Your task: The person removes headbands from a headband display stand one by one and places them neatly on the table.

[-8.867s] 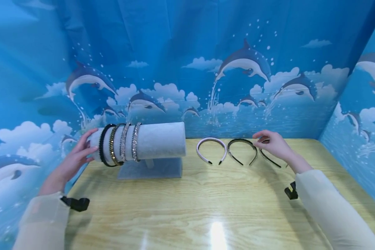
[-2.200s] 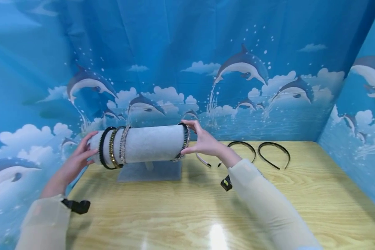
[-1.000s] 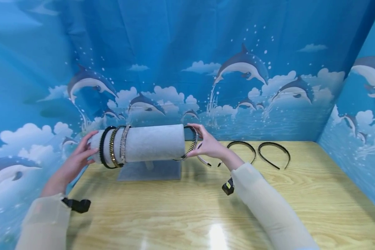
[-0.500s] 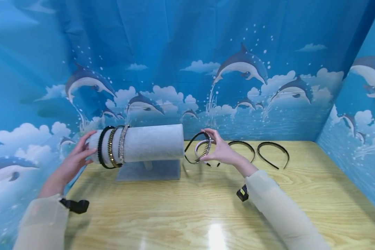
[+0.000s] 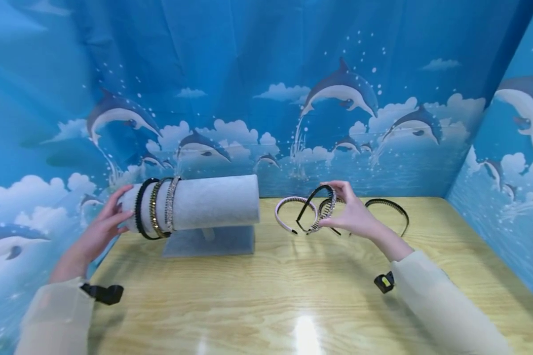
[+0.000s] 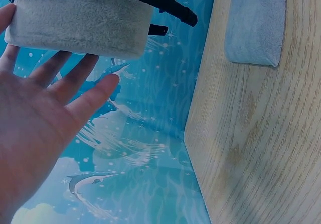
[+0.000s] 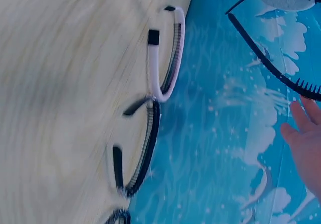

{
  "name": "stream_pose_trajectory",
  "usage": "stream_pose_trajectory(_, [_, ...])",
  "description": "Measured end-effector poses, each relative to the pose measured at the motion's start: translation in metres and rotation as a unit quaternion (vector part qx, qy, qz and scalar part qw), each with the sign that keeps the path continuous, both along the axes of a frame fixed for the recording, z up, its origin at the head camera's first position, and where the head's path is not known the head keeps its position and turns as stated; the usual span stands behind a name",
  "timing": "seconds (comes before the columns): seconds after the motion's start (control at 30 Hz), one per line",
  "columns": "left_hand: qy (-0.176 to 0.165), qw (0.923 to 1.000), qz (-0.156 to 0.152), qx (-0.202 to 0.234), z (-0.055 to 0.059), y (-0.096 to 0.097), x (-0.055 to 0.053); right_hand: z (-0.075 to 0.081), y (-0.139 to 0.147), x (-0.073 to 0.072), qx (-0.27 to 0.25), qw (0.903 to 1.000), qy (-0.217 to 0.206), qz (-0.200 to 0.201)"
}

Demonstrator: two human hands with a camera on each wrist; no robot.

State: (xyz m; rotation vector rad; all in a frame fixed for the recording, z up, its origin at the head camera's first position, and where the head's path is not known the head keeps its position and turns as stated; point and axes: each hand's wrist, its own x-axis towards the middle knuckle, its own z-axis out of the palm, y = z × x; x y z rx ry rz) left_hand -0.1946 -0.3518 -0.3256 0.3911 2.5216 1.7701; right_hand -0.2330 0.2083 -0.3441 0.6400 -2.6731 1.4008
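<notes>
At the left in the head view lies a grey plush roll on a stand, with a black headband, a gold beaded headband and a silver rhinestone headband around its left part. My left hand holds the roll's left end, thumb in front and fingers above and behind. My right hand pinches another rhinestone headband, black inside with comb teeth, between thumb and fingers. It is raised off the table, tips pointing left, overlapping the headbands behind it.
Behind the held headband, a pale pink headband and a black headband lie on the wooden table. Farther right lies another black headband, partly behind the right wrist. The stand's flat grey base sits below the roll. Dolphin-print curtains surround the table.
The roll's rightmost rhinestone headband has been slid off its right end by my right hand and carried right, over the lying headbands. My left hand stays at the roll's left end.
</notes>
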Motion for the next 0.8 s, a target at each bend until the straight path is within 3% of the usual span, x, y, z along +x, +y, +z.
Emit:
stream_pose_trajectory(0.13, [-0.012,0.9999,0.005,-0.003,0.002,-0.001,0.000,0.001,0.015,0.009,-0.002,0.9997,0.020,0.010])
stream_pose_trajectory(0.3, [-0.003,0.9998,-0.001,0.017,0.002,-0.001,-0.001,-0.005,0.026,0.015,-0.003,0.9986,0.043,0.031])
stream_pose_trajectory(0.5, [0.003,0.9989,-0.013,0.045,0.000,0.000,-0.002,-0.013,0.027,0.018,0.022,0.9974,0.042,0.055])
stream_pose_trajectory(0.8, [0.006,0.9993,-0.013,0.035,0.000,0.000,-0.002,-0.027,0.015,0.019,0.078,0.9935,0.031,0.077])
